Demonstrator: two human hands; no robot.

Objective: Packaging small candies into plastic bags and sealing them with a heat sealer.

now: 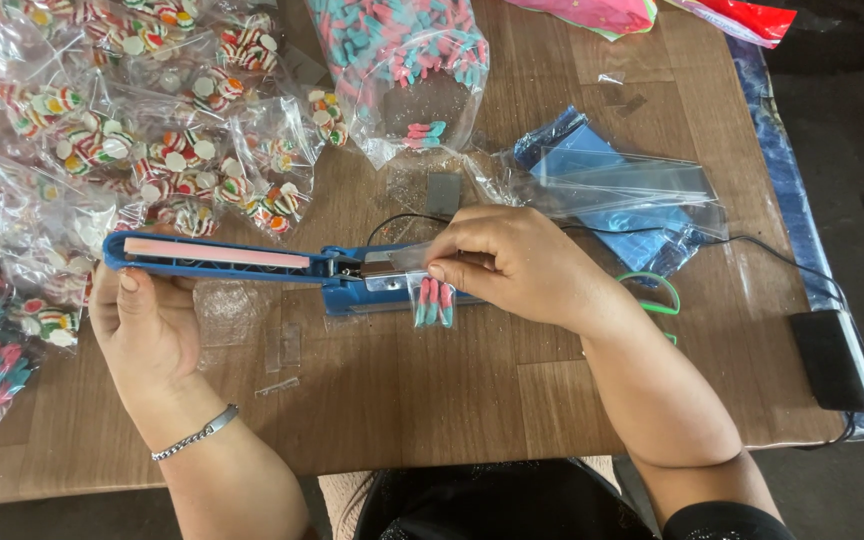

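A blue heat sealer (252, 262) with a pink strip along its arm lies across the wooden table (432, 390). My left hand (142, 320) holds the arm's handle end at the left, thumb on top, with the arm raised. My right hand (512, 262) pinches the top of a small clear bag (433, 298) of pink and teal candies, whose open end lies in the sealer's jaw while the filled part hangs toward me.
Several sealed bags of round candies (152, 130) are piled at the back left. A large open bag of pink and teal candies (402, 50) stands at the back. Empty clear bags on blue plastic (622, 190) lie right. A black power adapter (830, 358) sits at the right edge.
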